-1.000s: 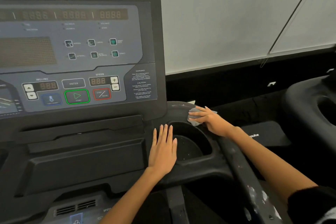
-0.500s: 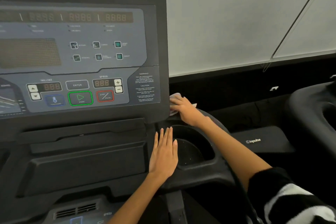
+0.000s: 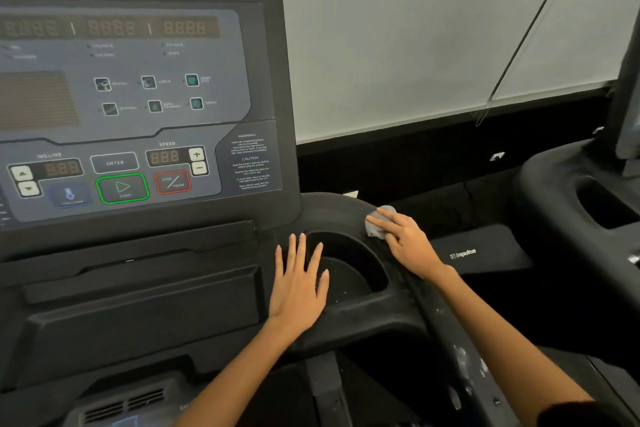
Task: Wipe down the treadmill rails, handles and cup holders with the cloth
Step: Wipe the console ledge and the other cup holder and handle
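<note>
Right hand (image 3: 408, 242) presses grey cloth (image 3: 377, 222) on cup holder (image 3: 349, 274) outer rim, fingers straight. Left hand (image 3: 298, 282) flat, fingers spread, on inner rim beside console (image 3: 138, 97).

Round black cup holder well (image 3: 349, 274) is left open from above — its left rim is covered by the flat left hand (image 3: 298, 284), its right rim by the right hand (image 3: 405, 243). Behind, access is blocked by the tall black console panel (image 3: 273, 87).

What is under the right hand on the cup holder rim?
A grey cloth lies under the right hand, pressed on the cup holder rim. Part of it sticks out past the fingers; the rest is covered.
</note>
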